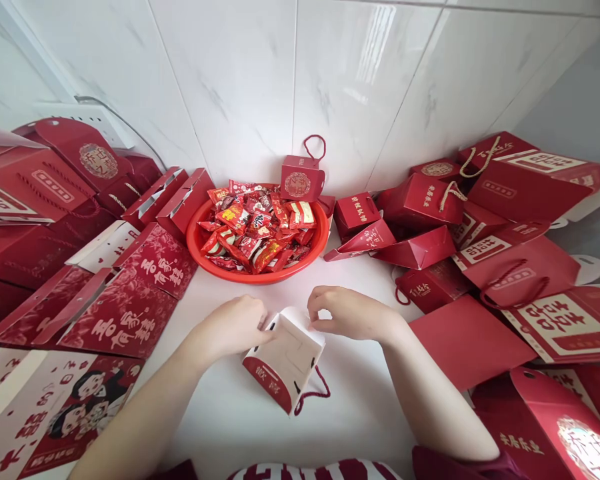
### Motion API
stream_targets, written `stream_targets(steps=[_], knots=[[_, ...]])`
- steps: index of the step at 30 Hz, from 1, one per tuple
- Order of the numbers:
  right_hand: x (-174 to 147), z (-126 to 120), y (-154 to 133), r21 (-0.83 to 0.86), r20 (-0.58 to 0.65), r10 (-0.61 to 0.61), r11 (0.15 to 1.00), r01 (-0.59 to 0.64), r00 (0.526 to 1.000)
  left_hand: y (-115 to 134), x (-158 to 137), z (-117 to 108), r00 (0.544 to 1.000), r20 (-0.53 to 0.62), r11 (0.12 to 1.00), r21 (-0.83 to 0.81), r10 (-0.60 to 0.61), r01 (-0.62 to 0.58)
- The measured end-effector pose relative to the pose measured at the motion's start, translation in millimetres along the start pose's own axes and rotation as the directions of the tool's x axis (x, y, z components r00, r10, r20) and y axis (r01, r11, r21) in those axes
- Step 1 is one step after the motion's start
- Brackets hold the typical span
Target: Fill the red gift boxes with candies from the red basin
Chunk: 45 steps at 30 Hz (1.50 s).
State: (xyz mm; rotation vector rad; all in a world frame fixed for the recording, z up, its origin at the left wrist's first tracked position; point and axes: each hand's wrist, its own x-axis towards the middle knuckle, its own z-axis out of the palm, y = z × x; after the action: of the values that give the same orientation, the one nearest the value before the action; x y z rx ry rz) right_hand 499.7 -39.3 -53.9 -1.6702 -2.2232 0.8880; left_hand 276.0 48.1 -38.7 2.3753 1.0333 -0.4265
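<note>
A small open gift box [286, 357] lies tilted on the white tabletop before me, its pale inside showing and its red front panel towards me. A dark red cord loop [323, 393] hangs from its right side. My left hand [237, 323] grips the box's upper left edge, thumb on the inner side. At the upper right corner, my right hand [343, 312] pinches the white flap with thumb and forefinger; its other fingertips are partly hidden. Just beyond the hands stands a red basin [257, 277] heaped with wrapped candies [255, 223].
Red gift boxes [163, 257] crowd the left side, some standing. More boxes with rope handles [423, 200] pile up on the right. One small box [303, 179] rests on the basin's back edge. A tiled wall [250, 87] and a power strip [93, 123] lie behind.
</note>
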Motion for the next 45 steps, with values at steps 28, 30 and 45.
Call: stream_targets(steps=[28, 30, 45], knots=[[-9.9, -18.0, -10.1, 0.092, -0.037, -0.022, 0.995, 0.025, 0.999, -3.3, 23.6, 11.6, 0.961, -0.266, 0.997, 0.063, 0.070, -0.055], [-9.7, -14.9, -10.0, -0.041, 0.007, 0.163, 0.986, -0.163, 0.987, -1.5, 23.6, 12.9, 0.959, -0.279, 0.995, 0.093, 0.053, -0.027], [17.4, 0.9, -30.0, -0.190, 0.159, 0.425, 0.899, -0.395, 0.891, 31.1, -11.5, 20.6, 0.891, -0.334, 0.942, 0.244, 0.306, -0.232]])
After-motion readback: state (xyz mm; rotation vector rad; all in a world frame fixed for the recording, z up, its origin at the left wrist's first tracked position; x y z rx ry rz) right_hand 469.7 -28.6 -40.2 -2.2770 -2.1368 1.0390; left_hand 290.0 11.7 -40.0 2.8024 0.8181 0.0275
